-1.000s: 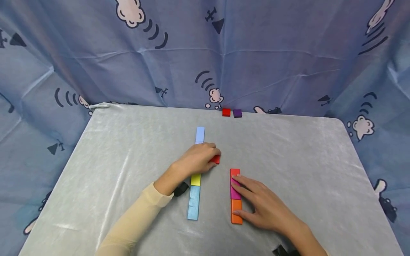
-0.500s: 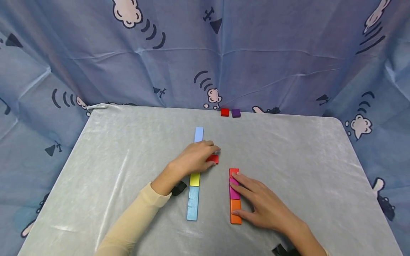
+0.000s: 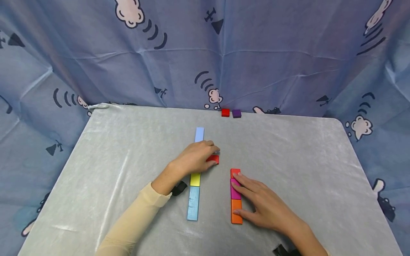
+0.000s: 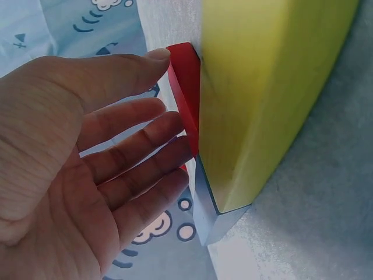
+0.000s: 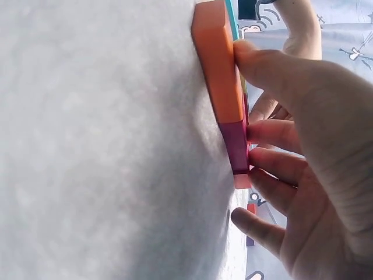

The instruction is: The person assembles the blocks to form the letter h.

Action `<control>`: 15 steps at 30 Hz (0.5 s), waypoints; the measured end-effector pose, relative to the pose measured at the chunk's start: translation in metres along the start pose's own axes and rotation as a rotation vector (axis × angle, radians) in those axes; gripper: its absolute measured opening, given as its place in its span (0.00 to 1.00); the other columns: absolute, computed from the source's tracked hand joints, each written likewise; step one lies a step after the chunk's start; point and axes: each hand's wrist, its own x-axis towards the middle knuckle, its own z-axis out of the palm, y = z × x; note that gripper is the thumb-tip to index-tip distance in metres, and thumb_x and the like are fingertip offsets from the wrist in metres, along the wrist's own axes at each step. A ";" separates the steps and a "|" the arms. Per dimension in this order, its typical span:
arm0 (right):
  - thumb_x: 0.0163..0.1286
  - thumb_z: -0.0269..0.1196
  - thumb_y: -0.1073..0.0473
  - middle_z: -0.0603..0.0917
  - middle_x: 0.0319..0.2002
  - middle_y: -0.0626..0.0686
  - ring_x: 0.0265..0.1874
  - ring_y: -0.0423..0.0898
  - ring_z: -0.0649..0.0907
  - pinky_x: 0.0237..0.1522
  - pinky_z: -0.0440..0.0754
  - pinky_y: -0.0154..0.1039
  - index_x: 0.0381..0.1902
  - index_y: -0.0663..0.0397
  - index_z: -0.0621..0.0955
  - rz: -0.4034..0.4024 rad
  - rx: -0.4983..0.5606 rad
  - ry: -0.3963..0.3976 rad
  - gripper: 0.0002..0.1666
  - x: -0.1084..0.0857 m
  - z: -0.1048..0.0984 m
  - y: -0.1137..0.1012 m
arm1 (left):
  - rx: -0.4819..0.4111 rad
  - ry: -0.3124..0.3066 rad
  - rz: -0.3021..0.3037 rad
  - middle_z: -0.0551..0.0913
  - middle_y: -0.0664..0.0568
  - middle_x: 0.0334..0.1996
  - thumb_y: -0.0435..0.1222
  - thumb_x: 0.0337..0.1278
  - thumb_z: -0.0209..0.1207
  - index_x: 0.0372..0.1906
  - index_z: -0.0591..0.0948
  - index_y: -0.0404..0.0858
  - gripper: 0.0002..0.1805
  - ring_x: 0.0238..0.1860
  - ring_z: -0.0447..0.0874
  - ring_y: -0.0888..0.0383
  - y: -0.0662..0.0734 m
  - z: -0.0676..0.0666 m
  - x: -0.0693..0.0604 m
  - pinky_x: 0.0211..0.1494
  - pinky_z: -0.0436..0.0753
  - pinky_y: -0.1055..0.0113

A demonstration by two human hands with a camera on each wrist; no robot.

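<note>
My left hand lies across a column of flat blocks: a periwinkle one at the far end, a yellow one, and a light blue one nearest me. Jutting right from beneath it is a red block. In the left wrist view the thumb touches that red block, and the loosely extended fingers lie beside it. My right hand rests its extended fingertips and thumb on a second column: a red-orange block, a magenta block and an orange block, end to end.
A small red block and a purple block sit at the table's far edge. Grey cloth covers the table. A blue patterned curtain hangs behind and at both sides.
The fingers of my left hand have lifted slightly from the red block, showing a small gap on its far side, while the thumb stays by it. My right hand has stayed in place.
</note>
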 end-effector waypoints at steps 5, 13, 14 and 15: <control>0.64 0.76 0.37 0.73 0.79 0.55 0.72 0.54 0.79 0.69 0.82 0.56 0.74 0.54 0.77 0.011 0.017 -0.015 0.48 0.001 0.000 0.001 | -0.002 0.002 -0.006 0.87 0.50 0.47 0.45 0.70 0.68 0.61 0.86 0.38 0.21 0.43 0.83 0.55 -0.001 0.000 0.001 0.51 0.88 0.60; 0.64 0.75 0.35 0.73 0.79 0.53 0.73 0.53 0.79 0.68 0.83 0.56 0.74 0.51 0.77 0.017 0.010 -0.007 0.47 -0.001 0.000 0.000 | -0.003 0.006 -0.025 0.87 0.49 0.51 0.43 0.73 0.64 0.65 0.84 0.38 0.22 0.47 0.84 0.55 -0.003 0.000 0.000 0.53 0.88 0.60; 0.64 0.75 0.34 0.73 0.79 0.52 0.73 0.52 0.79 0.69 0.83 0.56 0.74 0.51 0.77 0.018 0.013 -0.006 0.48 0.000 0.001 -0.001 | -0.005 0.010 -0.025 0.87 0.49 0.52 0.42 0.73 0.64 0.66 0.84 0.38 0.22 0.48 0.84 0.54 -0.003 0.000 0.000 0.54 0.89 0.60; 0.64 0.75 0.34 0.73 0.79 0.51 0.73 0.52 0.79 0.69 0.83 0.56 0.75 0.50 0.77 0.022 0.015 -0.006 0.48 0.000 0.001 -0.001 | -0.009 0.016 -0.022 0.87 0.48 0.52 0.42 0.74 0.64 0.66 0.83 0.38 0.22 0.48 0.84 0.54 -0.004 0.000 0.000 0.55 0.89 0.60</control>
